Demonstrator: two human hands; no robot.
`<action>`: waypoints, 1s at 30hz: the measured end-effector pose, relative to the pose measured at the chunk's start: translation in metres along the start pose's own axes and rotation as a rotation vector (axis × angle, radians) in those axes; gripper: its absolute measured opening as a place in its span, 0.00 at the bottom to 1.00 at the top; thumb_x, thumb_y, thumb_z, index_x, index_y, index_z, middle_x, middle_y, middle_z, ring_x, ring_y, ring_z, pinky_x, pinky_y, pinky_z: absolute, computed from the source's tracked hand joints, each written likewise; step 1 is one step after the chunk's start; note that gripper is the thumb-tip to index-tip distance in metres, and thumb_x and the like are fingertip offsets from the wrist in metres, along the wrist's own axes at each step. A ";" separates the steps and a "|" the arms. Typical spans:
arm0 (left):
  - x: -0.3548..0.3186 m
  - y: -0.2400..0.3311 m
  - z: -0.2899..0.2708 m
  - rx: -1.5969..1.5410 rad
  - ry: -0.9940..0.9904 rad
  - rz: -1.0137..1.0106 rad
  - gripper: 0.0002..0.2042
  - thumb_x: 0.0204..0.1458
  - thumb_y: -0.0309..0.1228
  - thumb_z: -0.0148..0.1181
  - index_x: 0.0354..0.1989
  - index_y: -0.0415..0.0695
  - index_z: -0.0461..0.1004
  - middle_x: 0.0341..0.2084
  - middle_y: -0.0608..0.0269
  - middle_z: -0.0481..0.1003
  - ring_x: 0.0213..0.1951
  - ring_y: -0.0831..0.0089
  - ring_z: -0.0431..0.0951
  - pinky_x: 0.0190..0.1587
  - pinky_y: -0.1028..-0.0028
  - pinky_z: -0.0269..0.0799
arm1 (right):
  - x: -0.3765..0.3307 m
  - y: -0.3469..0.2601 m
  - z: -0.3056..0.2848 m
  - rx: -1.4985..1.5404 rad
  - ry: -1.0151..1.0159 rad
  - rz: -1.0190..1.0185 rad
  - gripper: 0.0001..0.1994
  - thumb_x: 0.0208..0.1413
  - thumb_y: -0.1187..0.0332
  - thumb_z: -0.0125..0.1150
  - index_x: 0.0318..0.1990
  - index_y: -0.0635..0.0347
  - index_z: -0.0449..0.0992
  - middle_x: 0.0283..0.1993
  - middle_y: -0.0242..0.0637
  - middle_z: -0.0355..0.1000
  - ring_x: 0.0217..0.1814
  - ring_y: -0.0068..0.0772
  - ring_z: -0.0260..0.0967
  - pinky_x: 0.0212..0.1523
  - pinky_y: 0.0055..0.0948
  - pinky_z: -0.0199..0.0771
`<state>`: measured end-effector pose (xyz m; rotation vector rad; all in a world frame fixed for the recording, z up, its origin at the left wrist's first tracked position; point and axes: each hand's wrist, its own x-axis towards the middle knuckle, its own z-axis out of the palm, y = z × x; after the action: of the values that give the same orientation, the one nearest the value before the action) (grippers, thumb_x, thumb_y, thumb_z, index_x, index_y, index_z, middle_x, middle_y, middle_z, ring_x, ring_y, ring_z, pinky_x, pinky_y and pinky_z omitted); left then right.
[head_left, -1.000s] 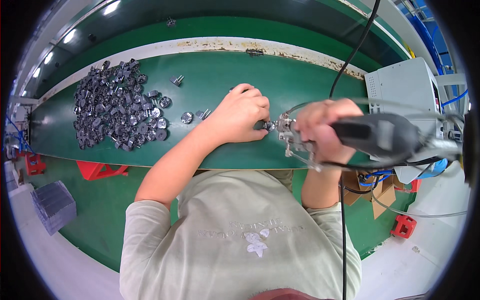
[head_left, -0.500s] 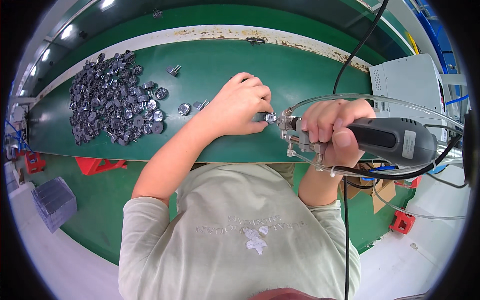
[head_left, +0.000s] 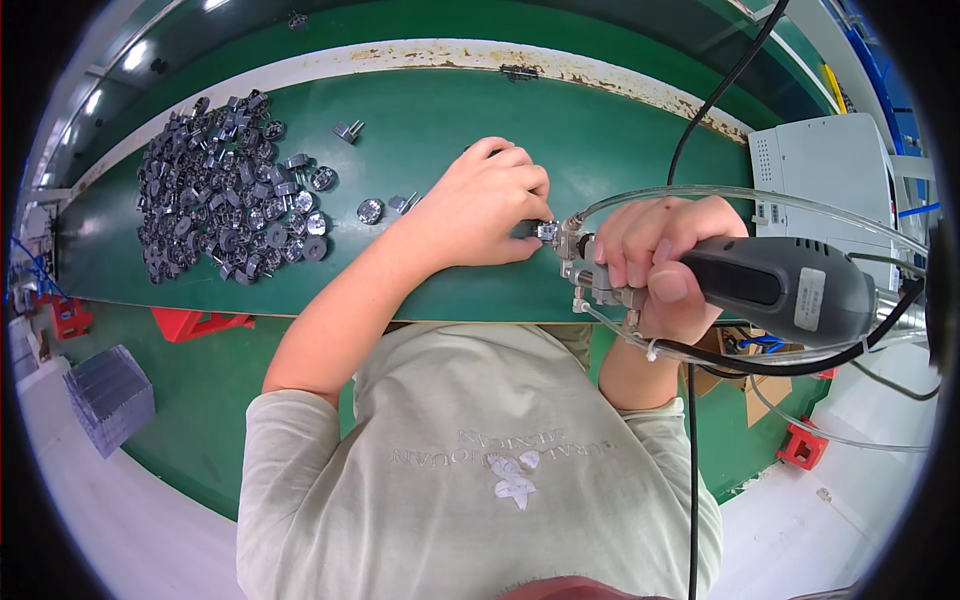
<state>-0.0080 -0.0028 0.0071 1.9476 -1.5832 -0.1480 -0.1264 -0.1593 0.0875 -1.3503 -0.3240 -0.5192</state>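
Note:
My left hand [head_left: 497, 205] rests over the green bench, thumb and fingers pinching a small plug part [head_left: 546, 231] whose clear, shiny end points right. Its rest is hidden by my fingers. Around the grey-and-black body of an electric screwdriver [head_left: 775, 283] my right hand [head_left: 660, 250] is wrapped. The screwdriver lies nearly level, and its metal nose [head_left: 572, 245] with clear hoses meets the plug part's end; I cannot make out the exact contact. Left of my left wrist are a loose round part [head_left: 370, 211] and a pronged part [head_left: 404, 203].
A large heap of dark grey plug parts [head_left: 225, 195] covers the bench's left side. One pronged part [head_left: 348, 131] lies apart from it. A grey-white machine [head_left: 820, 165] stands at the right, and a black cable [head_left: 715, 95] hangs near it. Red stools [head_left: 803, 444] are below.
The plug part and the screwdriver's nose have shifted very slightly to the right in the picture. The screwdriver's body is tilted a little differently. Both hands keep their grip.

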 end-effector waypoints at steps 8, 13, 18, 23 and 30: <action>0.006 -0.001 -0.002 0.051 -0.006 0.043 0.08 0.38 0.34 0.70 0.28 0.49 0.85 0.31 0.69 0.75 0.44 0.67 0.75 0.64 0.56 0.63 | 0.005 -0.006 0.000 -0.300 -0.120 0.102 0.11 0.54 0.77 0.65 0.30 0.59 0.65 0.20 0.35 0.67 0.19 0.28 0.65 0.27 0.33 0.74; 0.003 0.004 -0.002 0.024 -0.007 0.032 0.10 0.34 0.34 0.70 0.28 0.48 0.82 0.34 0.67 0.76 0.47 0.64 0.75 0.65 0.52 0.62 | 0.001 -0.002 -0.002 -0.199 -0.068 0.062 0.13 0.54 0.72 0.68 0.30 0.59 0.65 0.20 0.35 0.68 0.20 0.31 0.67 0.27 0.35 0.74; 0.003 0.007 -0.036 0.014 -0.056 -0.077 0.10 0.42 0.36 0.69 0.31 0.45 0.84 0.36 0.65 0.78 0.50 0.63 0.76 0.65 0.56 0.61 | 0.010 -0.041 -0.009 0.177 0.076 -0.100 0.18 0.51 0.66 0.76 0.36 0.61 0.69 0.22 0.37 0.70 0.21 0.32 0.69 0.27 0.35 0.75; 0.049 -0.075 -0.092 0.362 0.171 -0.410 0.16 0.41 0.42 0.69 0.34 0.44 0.85 0.37 0.54 0.82 0.42 0.54 0.81 0.48 0.61 0.77 | 0.006 -0.032 -0.011 0.164 0.113 -0.096 0.14 0.52 0.72 0.72 0.36 0.61 0.68 0.23 0.38 0.68 0.22 0.30 0.67 0.27 0.34 0.72; 0.061 -0.110 -0.088 0.386 0.260 -0.416 0.24 0.48 0.39 0.65 0.54 0.44 0.78 0.50 0.50 0.77 0.55 0.52 0.75 0.56 0.60 0.72 | -0.003 -0.015 -0.015 0.065 0.223 0.014 0.14 0.49 0.80 0.70 0.36 0.63 0.68 0.25 0.38 0.69 0.24 0.30 0.68 0.31 0.31 0.76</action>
<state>0.1422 -0.0149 0.0379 2.4618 -1.0798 0.2537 -0.1379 -0.1752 0.0959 -1.2178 -0.1471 -0.6358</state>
